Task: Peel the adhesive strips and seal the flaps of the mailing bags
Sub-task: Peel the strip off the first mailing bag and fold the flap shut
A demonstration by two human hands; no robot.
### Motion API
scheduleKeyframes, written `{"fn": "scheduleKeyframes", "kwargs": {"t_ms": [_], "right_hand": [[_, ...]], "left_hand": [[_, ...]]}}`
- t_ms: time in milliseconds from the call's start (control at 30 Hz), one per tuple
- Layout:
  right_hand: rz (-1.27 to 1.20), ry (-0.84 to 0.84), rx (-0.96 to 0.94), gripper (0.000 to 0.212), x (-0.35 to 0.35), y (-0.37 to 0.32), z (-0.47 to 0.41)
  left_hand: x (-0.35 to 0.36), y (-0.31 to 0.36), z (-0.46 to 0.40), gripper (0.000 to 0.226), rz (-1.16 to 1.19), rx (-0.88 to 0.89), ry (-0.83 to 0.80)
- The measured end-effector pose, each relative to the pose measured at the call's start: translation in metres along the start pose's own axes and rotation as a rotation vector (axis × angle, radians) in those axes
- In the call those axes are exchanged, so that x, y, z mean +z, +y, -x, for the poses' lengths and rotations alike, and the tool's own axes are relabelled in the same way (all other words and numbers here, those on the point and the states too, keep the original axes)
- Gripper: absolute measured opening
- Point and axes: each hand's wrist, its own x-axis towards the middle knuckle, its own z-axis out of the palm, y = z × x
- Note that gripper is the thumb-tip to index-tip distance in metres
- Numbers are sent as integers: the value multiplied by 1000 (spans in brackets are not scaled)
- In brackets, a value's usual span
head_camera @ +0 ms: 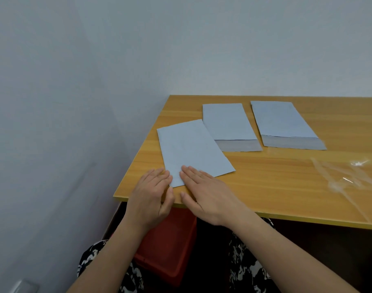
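Note:
A light blue mailing bag lies tilted near the table's front left corner, its flap folded over at the near end. My left hand rests with straight fingers on the bag's near left corner. My right hand presses flat on the bag's near edge beside it. Two more blue bags lie farther back: the middle bag and the right bag, each with its grey flap lying open toward me.
The wooden table ends close at the front and left, with a grey wall behind. Clear peeled strips lie crumpled at the right. A red bin sits under the table by my knees.

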Motion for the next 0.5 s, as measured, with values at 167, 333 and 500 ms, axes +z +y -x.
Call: {"fn": "scheduleKeyframes", "kwargs": {"t_ms": [167, 333, 500], "right_hand": [[-7, -18, 58, 65, -6, 3, 4], [1, -21, 104, 63, -9, 7, 9], [20, -29, 177, 62, -16, 25, 18]], "left_hand": [[0, 2, -1, 42, -5, -13, 22], [-2, 3, 0, 42, -12, -25, 12], [-1, 4, 0, 44, -14, -34, 14]]}}
